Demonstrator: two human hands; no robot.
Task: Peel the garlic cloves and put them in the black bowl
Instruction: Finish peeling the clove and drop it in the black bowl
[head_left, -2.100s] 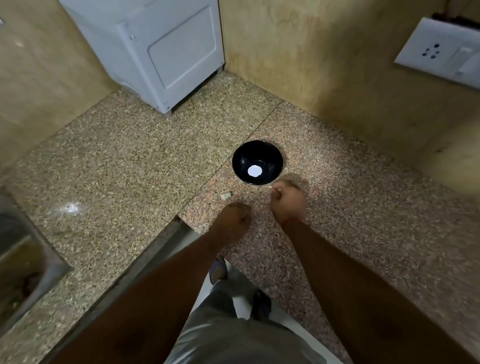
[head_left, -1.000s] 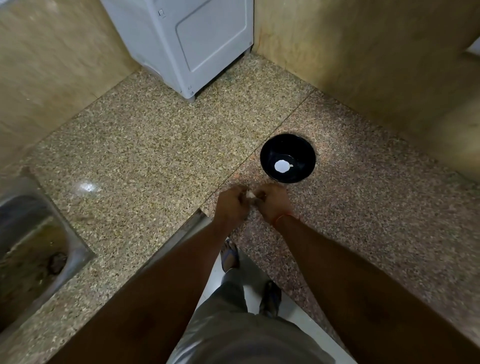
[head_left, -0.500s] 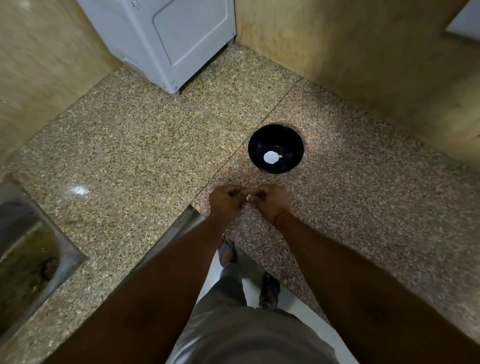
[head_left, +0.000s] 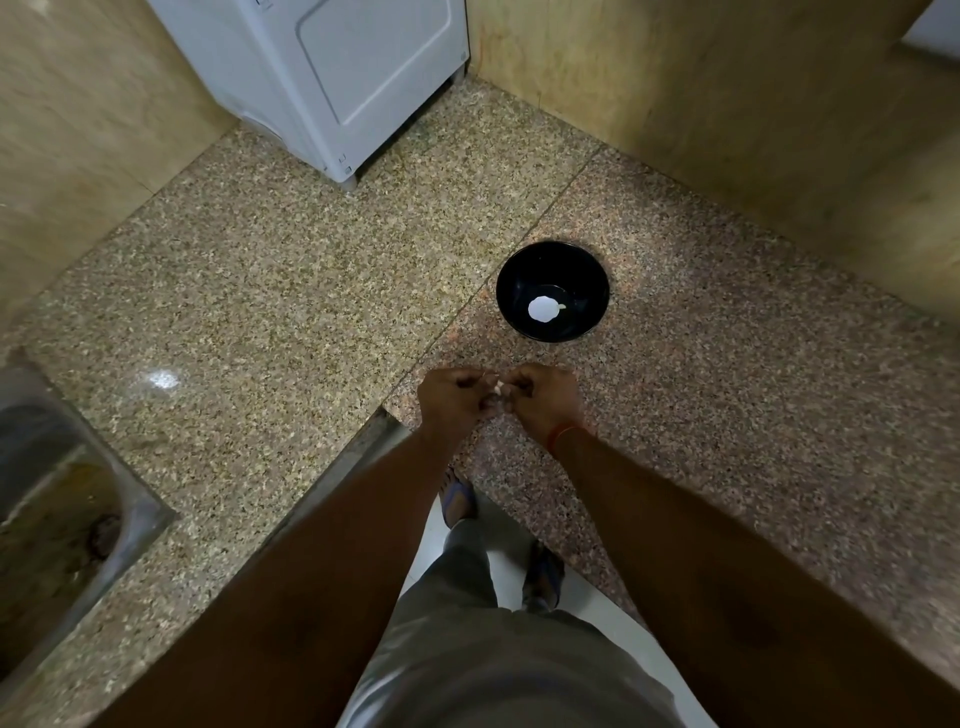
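Left hand (head_left: 451, 397) and right hand (head_left: 540, 397) meet knuckle to knuckle above the speckled granite counter (head_left: 270, 291), fingers of both curled in. Both pinch a small pale garlic clove (head_left: 498, 385), which shows only as a sliver between the fingertips. Round glossy black bowl (head_left: 552, 292) stands on the counter just beyond the hands, apart from them. One small pale piece (head_left: 561, 306) lies inside beside a bright glare spot.

Speckled granite surface (head_left: 270, 291) in a corner, beige walls (head_left: 727, 88), white appliance (head_left: 332, 73) at back, steel sink (head_left: 57, 499) left, glare spot.
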